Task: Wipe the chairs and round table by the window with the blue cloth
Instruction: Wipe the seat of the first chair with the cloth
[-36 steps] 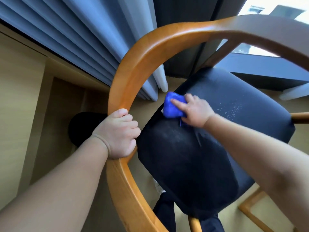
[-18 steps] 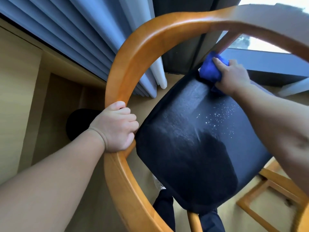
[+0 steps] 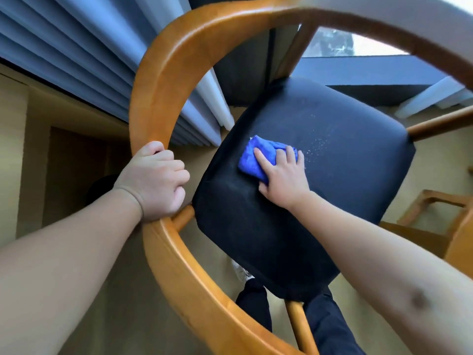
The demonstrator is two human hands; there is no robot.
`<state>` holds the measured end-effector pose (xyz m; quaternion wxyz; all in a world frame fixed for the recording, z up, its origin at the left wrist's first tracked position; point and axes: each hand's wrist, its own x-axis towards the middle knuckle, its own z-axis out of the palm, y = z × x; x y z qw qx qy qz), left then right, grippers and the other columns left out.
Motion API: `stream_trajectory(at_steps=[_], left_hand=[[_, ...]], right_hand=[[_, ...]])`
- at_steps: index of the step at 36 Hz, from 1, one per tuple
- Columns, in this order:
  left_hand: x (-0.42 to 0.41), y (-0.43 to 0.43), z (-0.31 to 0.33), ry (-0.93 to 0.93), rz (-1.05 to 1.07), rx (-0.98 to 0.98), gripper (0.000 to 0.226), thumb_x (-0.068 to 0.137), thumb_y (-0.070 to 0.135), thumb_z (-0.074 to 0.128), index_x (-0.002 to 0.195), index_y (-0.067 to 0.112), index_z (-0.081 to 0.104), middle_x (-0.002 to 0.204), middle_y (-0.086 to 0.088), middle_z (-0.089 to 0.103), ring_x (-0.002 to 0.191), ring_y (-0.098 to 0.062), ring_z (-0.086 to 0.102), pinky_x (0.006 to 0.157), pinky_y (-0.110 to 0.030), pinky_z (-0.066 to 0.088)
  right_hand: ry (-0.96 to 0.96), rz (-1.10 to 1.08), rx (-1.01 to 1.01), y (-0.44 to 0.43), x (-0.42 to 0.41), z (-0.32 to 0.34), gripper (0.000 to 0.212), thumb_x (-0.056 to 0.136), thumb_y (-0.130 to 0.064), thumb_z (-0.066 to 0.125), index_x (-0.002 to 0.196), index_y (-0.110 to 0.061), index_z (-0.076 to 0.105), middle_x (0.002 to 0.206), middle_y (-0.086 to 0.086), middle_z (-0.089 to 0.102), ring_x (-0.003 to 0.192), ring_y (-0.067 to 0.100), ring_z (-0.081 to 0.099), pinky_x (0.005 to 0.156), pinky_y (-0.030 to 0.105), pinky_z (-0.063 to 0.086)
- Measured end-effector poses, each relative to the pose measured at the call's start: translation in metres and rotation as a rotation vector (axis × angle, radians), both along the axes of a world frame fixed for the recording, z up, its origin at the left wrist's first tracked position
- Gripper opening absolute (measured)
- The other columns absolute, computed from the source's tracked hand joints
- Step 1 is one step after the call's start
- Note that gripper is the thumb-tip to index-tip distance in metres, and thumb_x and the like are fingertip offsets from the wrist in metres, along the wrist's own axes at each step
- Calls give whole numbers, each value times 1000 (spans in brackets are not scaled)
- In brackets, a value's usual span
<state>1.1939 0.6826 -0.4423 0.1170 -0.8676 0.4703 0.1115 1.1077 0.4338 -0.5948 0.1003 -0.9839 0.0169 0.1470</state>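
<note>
Two hands, one chair (image 3: 332, 155).
My left hand (image 3: 156, 180) clamps the rail (image 3: 153, 80); my right hand (image 3: 284, 175), fingers (image 3: 261, 158) flat, presses the blue cloth (image 3: 249, 162) underneath.

black chair seat (image 3: 345, 190): blue cloth (image 3: 256, 160), white specks (image 3: 318, 144) on it

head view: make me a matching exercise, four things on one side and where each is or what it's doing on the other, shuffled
Column A
1. left hand
2. right hand
3. blue cloth
4. white specks

Column B
a. lies on the black seat, under spread fingers
b. grips the curved wooden rail
c. scattered on the seat, just right of the cloth
d. presses down flat on the cloth

Pairs: 1-b, 2-d, 3-a, 4-c
</note>
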Motion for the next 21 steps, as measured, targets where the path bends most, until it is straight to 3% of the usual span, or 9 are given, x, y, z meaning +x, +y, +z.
stream_trajectory(at_steps=[3, 5, 9, 13, 21], left_hand=[[0, -2, 0, -7, -9, 12, 28, 74, 24, 39, 60, 13, 61, 60, -2, 55, 63, -26, 51, 85, -41, 36], [0, -3, 1, -6, -23, 27, 27, 73, 23, 40, 59, 13, 61, 59, -2, 54, 61, -26, 50, 83, -40, 36], [-1, -8, -1, 8, -21, 95, 27, 75, 26, 41, 61, 15, 63, 60, 0, 57, 63, -24, 52, 83, -41, 37], [-6, -22, -10, 59, -12, 211, 20, 78, 29, 50, 70, 20, 66, 65, 3, 60, 63, -20, 53, 75, -37, 42], [2, -59, -48, 201, 95, 67, 14, 79, 23, 52, 83, 17, 64, 75, 0, 60, 72, -22, 55, 70, -36, 46]], right_hand=[[46, 30, 36, -2, 10, 4, 76, 79, -45, 61, 147, -29, 29, 151, 27, 22, 137, 53, 15, 106, 64, 19], [79, 55, 80, -4, 15, 6, 74, 83, -49, 57, 148, -32, 26, 155, 23, 13, 139, 48, 16, 108, 59, 22], [84, 96, 133, -16, 27, 11, 70, 83, -60, 52, 145, -38, 29, 135, 13, 43, 119, 33, 45, 99, 44, 35], [63, 118, 53, -12, 22, 9, 75, 79, -67, 51, 145, -38, 28, 133, 13, 40, 114, 36, 41, 104, 53, 27], [-99, 15, 146, -4, 6, -10, 73, 63, -37, 70, 132, -27, 50, 113, 20, 54, 78, 34, 51, 67, 38, 47]])
